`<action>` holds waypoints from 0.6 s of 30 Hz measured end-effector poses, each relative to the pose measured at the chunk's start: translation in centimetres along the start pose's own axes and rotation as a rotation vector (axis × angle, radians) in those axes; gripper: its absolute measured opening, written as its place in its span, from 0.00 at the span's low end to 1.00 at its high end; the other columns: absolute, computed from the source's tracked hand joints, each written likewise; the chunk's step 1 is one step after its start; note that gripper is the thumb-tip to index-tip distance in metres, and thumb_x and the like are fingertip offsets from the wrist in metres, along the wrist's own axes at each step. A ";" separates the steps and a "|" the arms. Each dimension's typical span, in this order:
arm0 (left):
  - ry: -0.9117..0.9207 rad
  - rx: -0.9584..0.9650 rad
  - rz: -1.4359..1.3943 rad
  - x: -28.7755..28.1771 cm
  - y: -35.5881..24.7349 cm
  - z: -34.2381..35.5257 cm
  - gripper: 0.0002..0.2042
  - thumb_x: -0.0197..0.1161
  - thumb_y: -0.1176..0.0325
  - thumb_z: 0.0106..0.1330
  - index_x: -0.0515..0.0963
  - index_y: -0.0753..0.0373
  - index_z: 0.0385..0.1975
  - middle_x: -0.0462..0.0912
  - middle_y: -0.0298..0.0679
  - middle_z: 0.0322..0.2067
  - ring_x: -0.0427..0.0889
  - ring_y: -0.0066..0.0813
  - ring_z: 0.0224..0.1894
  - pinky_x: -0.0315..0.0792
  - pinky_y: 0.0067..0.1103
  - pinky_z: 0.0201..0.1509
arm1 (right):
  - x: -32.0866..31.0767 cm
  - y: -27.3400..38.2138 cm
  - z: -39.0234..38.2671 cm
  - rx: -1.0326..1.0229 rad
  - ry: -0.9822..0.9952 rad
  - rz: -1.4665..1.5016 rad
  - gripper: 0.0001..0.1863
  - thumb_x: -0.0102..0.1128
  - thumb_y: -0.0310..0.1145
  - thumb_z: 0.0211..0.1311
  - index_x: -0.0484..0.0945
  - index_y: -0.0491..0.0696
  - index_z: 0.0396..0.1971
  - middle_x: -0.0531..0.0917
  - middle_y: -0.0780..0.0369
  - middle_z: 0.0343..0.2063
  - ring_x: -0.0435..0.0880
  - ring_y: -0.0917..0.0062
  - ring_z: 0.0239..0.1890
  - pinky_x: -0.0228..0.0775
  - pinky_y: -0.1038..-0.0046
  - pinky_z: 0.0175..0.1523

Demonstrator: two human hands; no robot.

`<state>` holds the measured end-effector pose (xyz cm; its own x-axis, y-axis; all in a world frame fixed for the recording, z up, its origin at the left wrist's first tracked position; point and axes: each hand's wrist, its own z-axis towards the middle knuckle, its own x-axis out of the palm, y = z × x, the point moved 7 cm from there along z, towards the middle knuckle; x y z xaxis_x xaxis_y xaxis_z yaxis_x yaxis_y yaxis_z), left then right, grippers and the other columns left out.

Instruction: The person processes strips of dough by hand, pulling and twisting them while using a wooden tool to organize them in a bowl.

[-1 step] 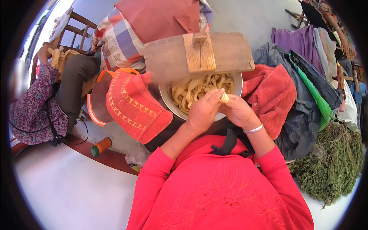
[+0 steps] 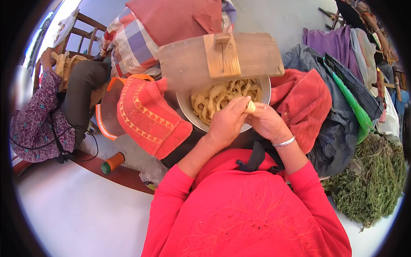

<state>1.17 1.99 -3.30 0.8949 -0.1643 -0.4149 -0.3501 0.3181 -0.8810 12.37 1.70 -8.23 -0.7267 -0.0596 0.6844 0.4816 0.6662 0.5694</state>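
My left hand (image 2: pixel 227 122) and my right hand (image 2: pixel 268 123) meet over the near rim of a pale metal bowl (image 2: pixel 182 103). Both are closed, their fingertips pinching a small pale-yellow wound strip (image 2: pixel 250 107) between them. Its exact material I cannot make out. Inside the bowl lies a heap of tan, ribbon-like strips (image 2: pixel 209 101). A wooden board (image 2: pixel 252 53) sits across the bowl's far side, with a lighter wood block (image 2: pixel 222 55) and a thin upright metal piece on it. The board hides part of the bowl. A silver bracelet circles my right wrist.
Red towels (image 2: pixel 147 122) flank the bowl. An orange-and-green spool (image 2: pixel 113 162) lies at the left. Beyond the board is a covered bundle (image 2: pixel 171 21). Dark plastic sheeting (image 2: pixel 319 132) and dried leafy stems (image 2: pixel 370 184) are at the right. Another person's patterned sleeve (image 2: pixel 40 100) shows far left.
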 end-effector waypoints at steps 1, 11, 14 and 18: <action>0.026 -0.014 -0.045 -0.3 -0.2 0.1 0.19 0.60 0.76 0.61 0.72 0.66 0.54 0.77 0.52 0.49 0.78 0.47 0.49 0.72 0.27 0.53 | 0.1 0.1 0.3 -0.029 0.044 0.004 0.13 0.59 0.36 0.65 0.80 0.41 0.41 0.84 0.62 0.38 0.82 0.78 0.41 0.72 0.75 0.49; -0.047 -0.144 0.052 -0.4 1.3 2.8 0.08 0.57 0.72 0.65 0.73 0.68 0.40 0.77 0.46 0.33 0.78 0.39 0.34 0.70 0.31 0.36 | 4.6 6.4 -2.1 -0.844 -0.364 -1.373 0.07 0.59 0.20 0.49 0.81 0.43 0.30 0.78 0.57 0.46 0.73 0.61 0.49 0.66 0.68 0.54; 0.029 -0.355 -0.419 -0.2 1.9 2.5 0.07 0.55 0.71 0.66 0.74 0.68 0.38 0.76 0.48 0.30 0.76 0.39 0.32 0.70 0.28 0.36 | 4.9 6.9 -2.4 -0.968 -0.348 -1.450 0.05 0.60 0.21 0.49 0.80 0.43 0.28 0.78 0.58 0.45 0.75 0.62 0.47 0.65 0.67 0.52; -0.060 -0.165 -0.083 -0.9 0.2 2.7 0.07 0.52 0.71 0.68 0.73 0.69 0.36 0.76 0.45 0.27 0.75 0.33 0.29 0.69 0.25 0.35 | 4.9 7.1 -1.3 -0.912 -0.320 -1.569 0.02 0.60 0.21 0.49 0.79 0.43 0.24 0.79 0.58 0.44 0.75 0.62 0.47 0.64 0.66 0.51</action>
<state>1.04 4.77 -2.52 0.9359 -0.1259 -0.3289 -0.3101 0.1479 -0.9391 12.88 5.15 -0.26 -0.7167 0.0455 -0.6959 -0.6445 -0.4243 0.6361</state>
